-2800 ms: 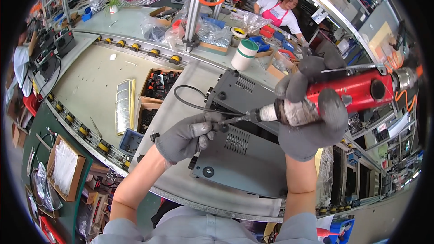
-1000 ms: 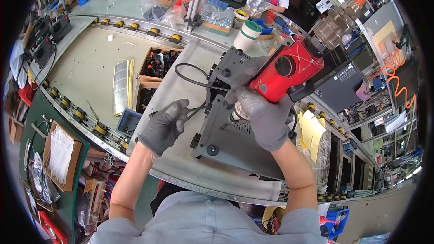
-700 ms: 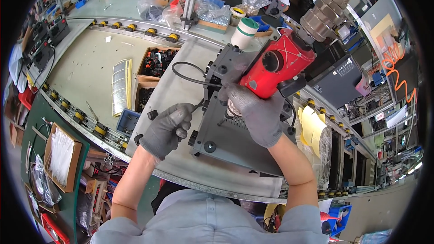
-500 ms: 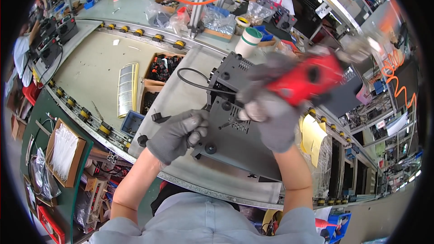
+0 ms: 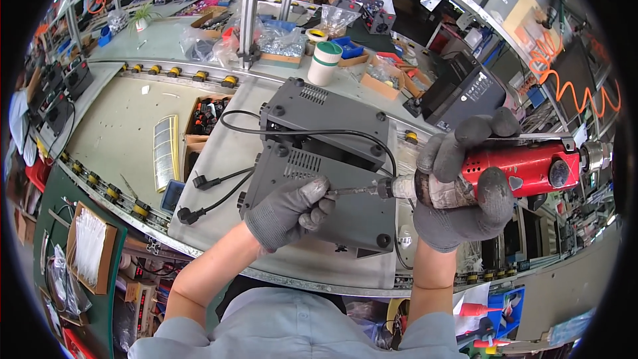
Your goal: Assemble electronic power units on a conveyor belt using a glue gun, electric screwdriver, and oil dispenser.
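My right hand [image 5: 465, 186], in a grey glove, is wrapped round a red power screwdriver [image 5: 522, 169] held level, its long bit [image 5: 355, 191] pointing left. At the bit's tip my gloved left hand [image 5: 289, 216] is closed in a pinch; what sits between the fingertips is too small to make out. Beneath the hands lie two dark grey metal casings side by side, the nearer casing [image 5: 355, 219] and the farther casing [image 5: 332, 113], with vent slots and round black feet facing up. A black cable [image 5: 306, 132] loops over the farther one. Two black plugs [image 5: 193, 214] lie left of them.
The casings rest on a pale board [image 5: 219, 239] on a roller conveyor [image 5: 139, 209]. Farther left are a box of small black and red parts [image 5: 207, 114] and a silver label sheet [image 5: 166, 153]. A white canister [image 5: 324, 65] stands behind; an orange coiled hose [image 5: 578, 93] hangs right.
The screwdriver has swung from over the casings to the right and turned level, its bit now meeting my left fingertips. My left hand has moved right over the nearer casing. The view has shifted.
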Demonstrator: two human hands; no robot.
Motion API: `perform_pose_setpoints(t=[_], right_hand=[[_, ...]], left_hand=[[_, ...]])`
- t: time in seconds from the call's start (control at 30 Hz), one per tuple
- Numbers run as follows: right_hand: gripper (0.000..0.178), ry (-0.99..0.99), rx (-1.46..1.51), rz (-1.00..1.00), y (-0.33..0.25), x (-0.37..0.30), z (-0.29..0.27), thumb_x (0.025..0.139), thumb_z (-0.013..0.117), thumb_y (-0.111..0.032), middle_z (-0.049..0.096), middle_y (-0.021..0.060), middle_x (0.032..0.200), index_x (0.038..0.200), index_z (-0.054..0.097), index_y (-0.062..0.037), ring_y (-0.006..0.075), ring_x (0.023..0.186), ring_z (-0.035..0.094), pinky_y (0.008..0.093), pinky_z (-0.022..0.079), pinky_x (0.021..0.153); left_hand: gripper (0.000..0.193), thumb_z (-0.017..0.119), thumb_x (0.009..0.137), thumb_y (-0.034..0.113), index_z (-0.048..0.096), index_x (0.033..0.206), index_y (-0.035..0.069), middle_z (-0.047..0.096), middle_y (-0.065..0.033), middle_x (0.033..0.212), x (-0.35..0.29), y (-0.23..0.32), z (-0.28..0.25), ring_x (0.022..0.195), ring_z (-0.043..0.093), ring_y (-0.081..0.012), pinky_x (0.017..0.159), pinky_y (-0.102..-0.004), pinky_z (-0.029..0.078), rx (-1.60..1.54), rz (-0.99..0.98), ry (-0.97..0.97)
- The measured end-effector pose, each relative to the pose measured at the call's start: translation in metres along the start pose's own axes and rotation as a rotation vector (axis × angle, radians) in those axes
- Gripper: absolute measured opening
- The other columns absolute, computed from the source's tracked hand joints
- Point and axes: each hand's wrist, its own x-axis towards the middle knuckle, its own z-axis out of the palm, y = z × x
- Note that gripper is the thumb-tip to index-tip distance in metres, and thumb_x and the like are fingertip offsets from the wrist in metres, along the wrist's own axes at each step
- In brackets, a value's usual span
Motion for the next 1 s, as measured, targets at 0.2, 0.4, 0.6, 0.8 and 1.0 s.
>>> perform_pose_setpoints(t=[0.2,0.4,0.6,0.8,1.0], right_hand=[[0.052,0.042,0.021,-0.024,-0.013,-0.005,-0.011,0.075,0.061,-0.014,0.059,0.0166,0.102,0.122,0.041,-0.0029,0.0175,0.064,0.059,0.0348,0.047,0.060],[0.052,0.080,-0.090,-0.032,-0.015,-0.010,-0.022,0.075,0.062,-0.015,0.060,0.0165,0.099,0.121,0.042,-0.0016,0.0186,0.063,0.059,0.0360,0.050,0.062],[0.049,0.159,-0.381,0.036,-0.017,-0.027,-0.054,0.074,0.062,-0.013,0.061,0.0173,0.092,0.118,0.044,0.0013,0.0222,0.064,0.063,0.0335,0.051,0.058],[0.048,0.405,-0.658,0.226,-0.002,-0.042,-0.066,0.070,0.060,-0.009,0.062,0.0160,0.090,0.114,0.048,0.0025,0.0214,0.062,0.063,0.0299,0.051,0.056],[0.043,0.362,-0.670,0.320,0.006,-0.036,-0.065,0.070,0.058,-0.003,0.060,0.0140,0.087,0.112,0.049,0.0014,0.0206,0.064,0.062,0.0299,0.052,0.059]], left_hand=[[0.027,0.055,0.093,0.032,0.055,0.097,0.005,0.050,0.0025,0.077,0.010,-0.005,0.007,0.058,0.041,-0.0019,0.049,-0.0140,0.035,0.025,-0.031,-0.037],[0.030,0.056,0.092,0.034,0.056,0.097,0.005,0.048,0.0026,0.075,0.025,-0.013,0.014,0.059,0.039,-0.0026,0.050,-0.0146,0.033,0.048,-0.055,-0.022],[0.035,0.056,0.091,0.036,0.058,0.104,0.003,0.049,0.0022,0.075,0.046,-0.019,-0.007,0.058,0.039,-0.0035,0.049,-0.0169,0.033,0.234,0.049,0.295],[0.038,0.052,0.093,0.030,0.056,0.116,0.001,0.045,0.0032,0.071,0.050,-0.013,-0.019,0.057,0.036,-0.0037,0.049,-0.0179,0.031,0.054,0.025,0.219],[0.039,0.052,0.093,0.028,0.052,0.120,-0.001,0.039,0.0040,0.070,0.049,-0.009,-0.019,0.058,0.034,-0.0033,0.049,-0.0169,0.030,0.030,-0.001,0.166]])
